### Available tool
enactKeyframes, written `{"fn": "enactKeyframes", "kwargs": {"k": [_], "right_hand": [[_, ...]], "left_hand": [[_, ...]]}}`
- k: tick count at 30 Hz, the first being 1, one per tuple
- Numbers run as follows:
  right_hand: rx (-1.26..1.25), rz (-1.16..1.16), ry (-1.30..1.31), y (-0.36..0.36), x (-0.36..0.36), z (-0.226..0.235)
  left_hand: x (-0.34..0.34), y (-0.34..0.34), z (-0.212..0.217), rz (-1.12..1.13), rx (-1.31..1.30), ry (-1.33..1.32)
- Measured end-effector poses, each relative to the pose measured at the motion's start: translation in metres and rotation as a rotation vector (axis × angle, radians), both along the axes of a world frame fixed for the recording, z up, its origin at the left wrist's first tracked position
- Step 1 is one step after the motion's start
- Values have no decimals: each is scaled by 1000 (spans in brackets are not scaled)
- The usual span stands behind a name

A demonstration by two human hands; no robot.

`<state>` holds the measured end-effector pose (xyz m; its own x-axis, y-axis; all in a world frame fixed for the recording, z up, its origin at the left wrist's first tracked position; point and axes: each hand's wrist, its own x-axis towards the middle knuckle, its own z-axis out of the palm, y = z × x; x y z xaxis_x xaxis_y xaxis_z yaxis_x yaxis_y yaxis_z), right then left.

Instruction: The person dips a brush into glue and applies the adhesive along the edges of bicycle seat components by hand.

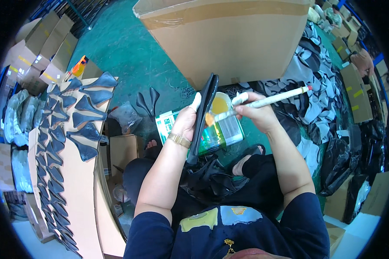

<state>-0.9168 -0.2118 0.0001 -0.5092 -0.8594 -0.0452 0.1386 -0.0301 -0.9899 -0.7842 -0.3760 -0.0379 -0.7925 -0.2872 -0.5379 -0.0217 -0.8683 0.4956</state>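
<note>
My left hand (pixel 186 122), with white wrapping on the thumb, holds a long black saddle-shaped piece (pixel 199 121) upright and nearly edge-on. My right hand (pixel 260 113) grips a pale-handled brush (pixel 283 95), its fingers closed round the handle and also partly wrapped in white. The brush's amber-coloured bristles (pixel 209 119) meet or nearly meet the piece's right side; exact contact is hard to tell. Just behind the brush sits an open container of yellowish liquid (pixel 221 102), on or against a green metal tin (pixel 231 132). More black pieces (pixel 212 178) lie in my lap.
A large cardboard box (pixel 229 43) stands ahead. To the left, a long board (pixel 73 190) carries rows of black saddle-shaped pieces (pixel 90 110). Grey and black scraps (pixel 317 73) are heaped at the right. Two dark pieces (pixel 149 101) lie on the green floor. Another person (pixel 333 16) is far right.
</note>
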Motion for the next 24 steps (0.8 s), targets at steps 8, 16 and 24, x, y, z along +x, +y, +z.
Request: {"fn": "enactKeyframes", "kwargs": {"k": [8, 16, 24], "right_hand": [[38, 80, 226, 2, 19, 7], [-68, 173, 546, 0, 39, 27], [-155, 3, 817, -5, 40, 29]], "left_hand": [[1, -10, 2, 28, -86, -30], [4, -20, -10, -4, -162, -98], [4, -19, -7, 118, -101, -60]]}}
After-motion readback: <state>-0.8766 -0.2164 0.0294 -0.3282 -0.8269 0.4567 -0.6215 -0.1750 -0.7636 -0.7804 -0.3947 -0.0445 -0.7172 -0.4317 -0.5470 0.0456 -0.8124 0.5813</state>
